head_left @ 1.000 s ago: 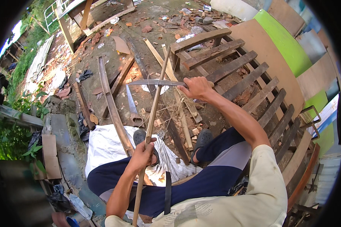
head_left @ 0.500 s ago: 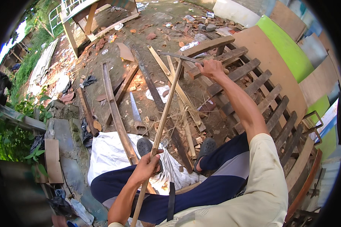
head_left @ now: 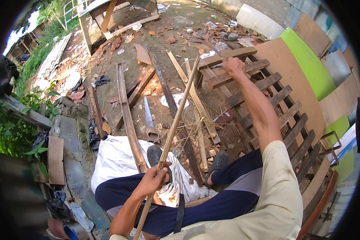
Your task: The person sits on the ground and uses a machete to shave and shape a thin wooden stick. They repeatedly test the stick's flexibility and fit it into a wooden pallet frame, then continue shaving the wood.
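Note:
My left hand [head_left: 154, 181] is closed round the lower part of a long, narrow wooden strip [head_left: 176, 121], which slants up and away from my lap. The strip's far end stands beside the end of a slatted wooden frame [head_left: 244, 97]. Over that frame's far corner, my right hand [head_left: 234, 67] grips a machete [head_left: 217, 51]. Its dark blade is smeared by motion and points up and left, apart from the strip. My fingers hide most of its handle.
A handsaw [head_left: 149, 114] lies on the dirt among loose beams and wood chips. A white sheet [head_left: 112, 158] spreads under my legs. Coloured boards [head_left: 304, 60] lean at the right. A low block wall [head_left: 72, 140] runs along the left, and a wooden table [head_left: 124, 24] stands far back.
My right hand has lifted the machete off the strip's far end, swinging its blade up and away. My left hand keeps its hold. The whole view has shifted slightly.

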`<action>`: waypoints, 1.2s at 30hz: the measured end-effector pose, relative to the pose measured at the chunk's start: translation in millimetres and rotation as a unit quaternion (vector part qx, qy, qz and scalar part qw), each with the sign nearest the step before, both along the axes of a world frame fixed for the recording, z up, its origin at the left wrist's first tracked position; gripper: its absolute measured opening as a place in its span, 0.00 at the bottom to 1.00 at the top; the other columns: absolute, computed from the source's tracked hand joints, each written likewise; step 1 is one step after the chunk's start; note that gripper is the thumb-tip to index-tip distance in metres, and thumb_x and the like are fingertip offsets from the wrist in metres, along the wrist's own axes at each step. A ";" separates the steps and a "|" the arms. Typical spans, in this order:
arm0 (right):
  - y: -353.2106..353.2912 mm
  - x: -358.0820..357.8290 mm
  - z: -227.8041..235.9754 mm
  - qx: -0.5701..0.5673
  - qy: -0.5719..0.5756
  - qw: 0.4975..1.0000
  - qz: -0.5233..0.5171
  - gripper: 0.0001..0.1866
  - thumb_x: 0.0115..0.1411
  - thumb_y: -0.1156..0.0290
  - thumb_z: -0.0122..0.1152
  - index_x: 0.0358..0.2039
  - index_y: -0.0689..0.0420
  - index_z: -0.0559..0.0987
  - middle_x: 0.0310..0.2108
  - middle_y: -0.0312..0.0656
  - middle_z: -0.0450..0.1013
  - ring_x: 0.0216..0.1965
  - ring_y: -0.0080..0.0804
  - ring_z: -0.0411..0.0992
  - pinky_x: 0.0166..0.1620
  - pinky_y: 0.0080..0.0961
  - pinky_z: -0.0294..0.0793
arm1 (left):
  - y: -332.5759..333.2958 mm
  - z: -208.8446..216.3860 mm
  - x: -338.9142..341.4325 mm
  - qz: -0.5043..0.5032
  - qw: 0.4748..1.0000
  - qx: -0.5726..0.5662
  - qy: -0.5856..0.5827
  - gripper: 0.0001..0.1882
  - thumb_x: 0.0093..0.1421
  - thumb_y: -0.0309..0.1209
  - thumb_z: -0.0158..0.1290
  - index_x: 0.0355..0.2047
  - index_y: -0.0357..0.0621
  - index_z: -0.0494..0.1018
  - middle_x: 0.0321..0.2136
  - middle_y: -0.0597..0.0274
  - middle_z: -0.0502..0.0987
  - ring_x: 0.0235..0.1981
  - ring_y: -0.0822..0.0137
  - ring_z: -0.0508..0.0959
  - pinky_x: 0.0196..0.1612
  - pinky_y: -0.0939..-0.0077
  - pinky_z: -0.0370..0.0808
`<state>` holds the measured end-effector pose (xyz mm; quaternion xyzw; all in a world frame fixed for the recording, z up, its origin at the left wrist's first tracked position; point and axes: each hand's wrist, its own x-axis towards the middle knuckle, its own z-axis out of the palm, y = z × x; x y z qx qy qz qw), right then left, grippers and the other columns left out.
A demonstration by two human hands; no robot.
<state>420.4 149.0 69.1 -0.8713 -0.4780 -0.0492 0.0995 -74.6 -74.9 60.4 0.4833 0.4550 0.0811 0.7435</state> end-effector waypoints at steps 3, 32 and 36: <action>-21.1 1.3 15.5 -0.005 -0.023 0.997 0.075 0.34 0.66 0.41 0.43 0.39 0.62 0.83 0.37 0.60 0.79 0.42 0.59 0.78 0.46 0.49 0.77 | 4.4 4.5 1.4 0.046 0.999 0.012 -0.002 0.19 0.74 0.34 0.39 0.60 0.37 0.63 0.18 0.73 0.63 0.14 0.81 0.60 0.17 0.82 0.59; -215.3 -181.2 -47.9 0.084 0.039 0.880 0.465 0.27 0.62 0.42 0.55 0.27 0.56 0.77 0.18 0.47 0.74 0.19 0.45 0.77 0.22 0.41 0.74 | 4.6 -23.1 36.2 0.058 0.931 0.309 0.185 0.15 0.69 0.33 0.44 0.48 0.34 0.69 0.33 0.33 0.76 0.40 0.34 0.76 0.44 0.54 0.72; -160.9 -131.0 -57.8 -0.005 0.097 0.956 0.277 0.31 0.64 0.38 0.48 0.29 0.57 0.78 0.20 0.47 0.76 0.21 0.48 0.78 0.26 0.46 0.76 | -1.2 -24.9 28.5 0.050 0.938 0.303 0.163 0.16 0.70 0.34 0.45 0.50 0.34 0.70 0.21 0.53 0.73 0.24 0.60 0.77 0.32 0.67 0.72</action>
